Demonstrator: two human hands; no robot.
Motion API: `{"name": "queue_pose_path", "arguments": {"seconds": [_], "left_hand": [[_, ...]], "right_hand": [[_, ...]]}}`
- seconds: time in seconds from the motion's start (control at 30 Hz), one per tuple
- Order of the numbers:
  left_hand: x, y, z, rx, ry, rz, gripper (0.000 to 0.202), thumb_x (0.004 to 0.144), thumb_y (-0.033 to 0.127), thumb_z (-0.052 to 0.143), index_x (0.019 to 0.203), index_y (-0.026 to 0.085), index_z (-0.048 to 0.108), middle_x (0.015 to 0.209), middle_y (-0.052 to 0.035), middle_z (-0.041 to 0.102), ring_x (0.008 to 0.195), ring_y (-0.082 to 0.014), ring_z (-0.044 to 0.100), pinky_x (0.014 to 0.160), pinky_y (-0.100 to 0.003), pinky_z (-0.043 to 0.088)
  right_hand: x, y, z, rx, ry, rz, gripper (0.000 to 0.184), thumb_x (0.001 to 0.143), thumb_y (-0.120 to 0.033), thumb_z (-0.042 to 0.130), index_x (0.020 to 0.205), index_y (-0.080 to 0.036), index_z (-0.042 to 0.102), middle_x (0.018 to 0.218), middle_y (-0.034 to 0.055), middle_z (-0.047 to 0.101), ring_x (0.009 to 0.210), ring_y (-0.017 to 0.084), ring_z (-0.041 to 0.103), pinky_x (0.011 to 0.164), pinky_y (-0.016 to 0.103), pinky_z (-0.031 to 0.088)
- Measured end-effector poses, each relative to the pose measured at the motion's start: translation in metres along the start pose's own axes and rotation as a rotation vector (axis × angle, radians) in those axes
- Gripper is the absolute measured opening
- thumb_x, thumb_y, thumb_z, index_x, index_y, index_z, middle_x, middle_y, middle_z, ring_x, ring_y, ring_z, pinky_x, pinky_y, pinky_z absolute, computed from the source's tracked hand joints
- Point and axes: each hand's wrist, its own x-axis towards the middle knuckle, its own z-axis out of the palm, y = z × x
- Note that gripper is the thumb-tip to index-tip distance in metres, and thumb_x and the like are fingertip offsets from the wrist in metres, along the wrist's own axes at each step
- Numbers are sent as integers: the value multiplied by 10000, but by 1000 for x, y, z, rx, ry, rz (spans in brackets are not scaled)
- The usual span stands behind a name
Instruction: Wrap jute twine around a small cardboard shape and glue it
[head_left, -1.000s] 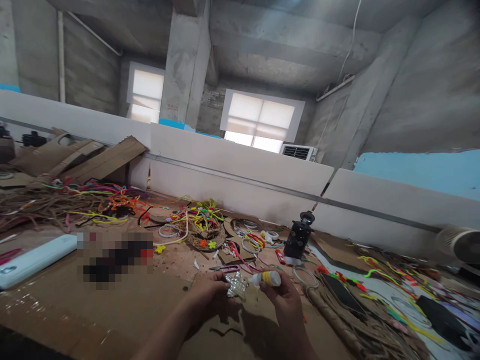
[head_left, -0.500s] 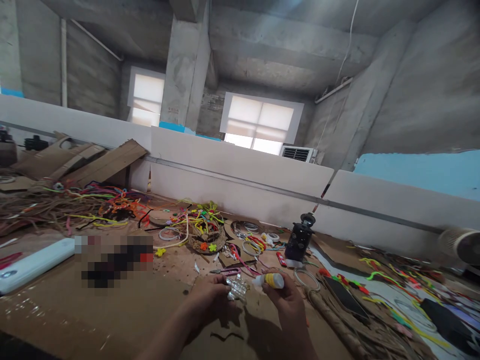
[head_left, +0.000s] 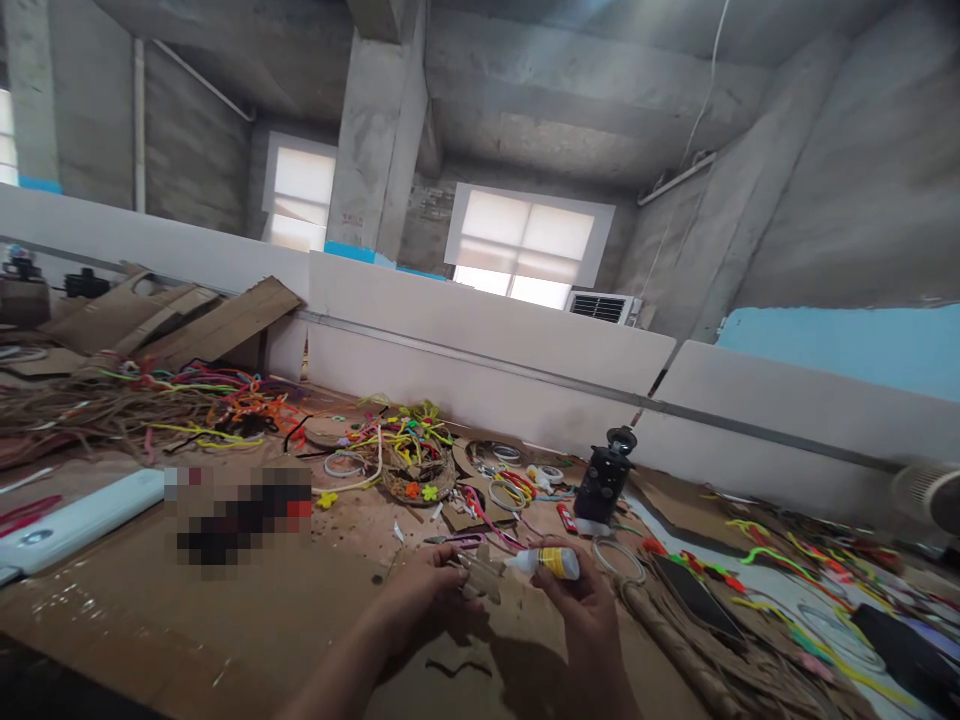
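Note:
Low in the middle of the view, my left hand (head_left: 420, 590) is closed on a small star-shaped cardboard piece (head_left: 480, 575), its brown side facing me. My right hand (head_left: 581, 592) grips a small white glue bottle with a yellow label (head_left: 551, 562), held sideways. The bottle's nozzle points left and sits right at the star's edge. Both hands hover just above the cardboard-covered table (head_left: 225, 610).
Beyond the hands lie pink-handled scissors (head_left: 457, 540), a woven nest of coloured pipe cleaners (head_left: 409, 455), tape rings (head_left: 502, 492) and a black device (head_left: 602, 480). A white power bank (head_left: 75, 520) lies left. A phone (head_left: 694, 595) and rope lie right, a fan (head_left: 926, 495) far right.
The star piece has turned in my left hand from its shiny side to its brown cardboard side. Both hands and the bottle drifted slightly right and down in the view.

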Motion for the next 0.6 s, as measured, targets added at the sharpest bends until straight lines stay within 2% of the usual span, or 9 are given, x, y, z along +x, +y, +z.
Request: {"name": "queue_pose_path", "arguments": {"seconds": [0.13, 0.3, 0.47, 0.6], "left_hand": [[-3, 2, 3, 7, 68, 0, 437, 658, 143, 771, 1077, 141, 645, 834, -97, 782, 647, -218, 753, 614, -303, 592], [-1, 4, 5, 9, 118, 31, 395, 623, 138, 786, 997, 130, 657, 795, -80, 776, 640, -192, 742, 725, -339, 618], [0, 3, 5, 18, 118, 34, 390, 621, 164, 799, 989, 127, 675, 787, -101, 781, 669, -214, 752, 702, -329, 603], [1, 1, 5, -4, 104, 40, 393, 612, 166, 787, 988, 139, 677, 727, -56, 758, 616, -176, 718, 701, -319, 600]], "right_hand": [[-4, 5, -1, 24, -8, 19, 346, 714, -415, 892, 972, -225, 762, 956, 59, 749, 833, 235, 663, 685, 295, 572], [-6, 7, -4, 42, -12, 31, 337, 730, -395, 893, 993, -234, 756, 964, 48, 741, 819, 216, 655, 681, 280, 571], [-6, 7, -7, 51, -12, 28, 344, 743, -398, 888, 1013, -232, 752, 931, 42, 731, 781, 204, 640, 660, 276, 561], [-9, 2, -5, 54, -14, 33, 334, 759, -392, 879, 1022, -235, 745, 894, 30, 719, 761, 193, 626, 661, 269, 553]]}}
